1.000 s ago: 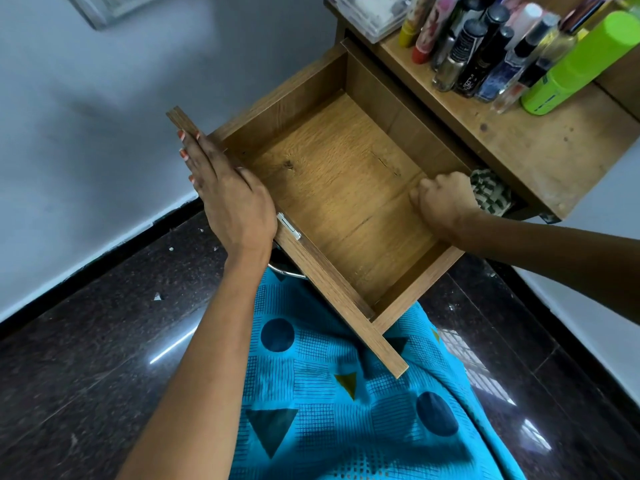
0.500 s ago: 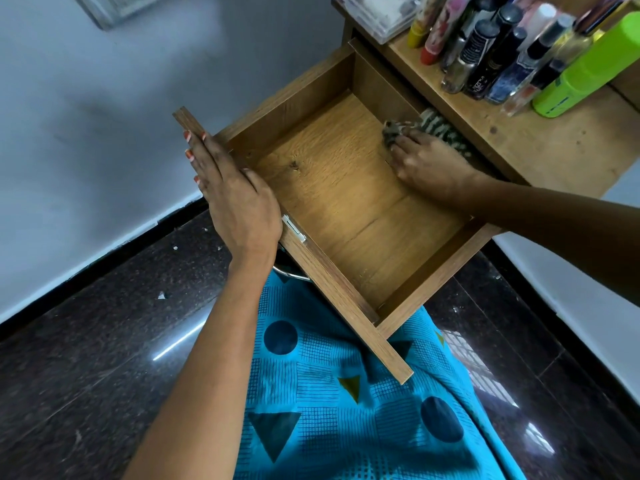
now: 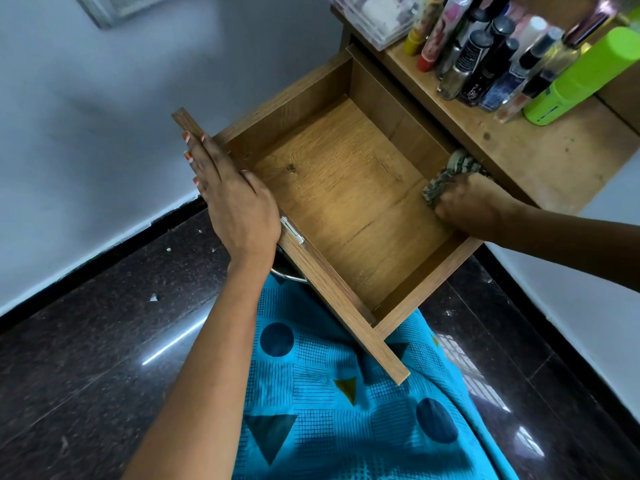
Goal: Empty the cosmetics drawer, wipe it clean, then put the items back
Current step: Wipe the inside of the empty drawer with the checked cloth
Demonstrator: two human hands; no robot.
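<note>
The wooden drawer (image 3: 346, 188) is pulled out over my lap and holds nothing but a patterned grey-green cloth (image 3: 446, 174). My right hand (image 3: 464, 202) grips that cloth and presses it against the drawer's right inner wall, near the bottom. My left hand (image 3: 232, 199) lies flat with straight fingers on the drawer's front panel (image 3: 332, 296), at its left end. Several cosmetics bottles (image 3: 485, 60) and a lime-green can (image 3: 581, 77) stand on the wooden tabletop (image 3: 540, 157) above the drawer.
A clear plastic box (image 3: 374, 15) sits at the tabletop's back left. A metal handle (image 3: 289, 277) shows under the drawer front. A grey wall lies to the left, with dark polished floor (image 3: 86, 358) below. My blue patterned garment (image 3: 346, 410) covers my lap.
My right hand has slid the cloth along the drawer's right wall, from the back corner half a second ago toward the middle. My left hand has stayed on the front panel.
</note>
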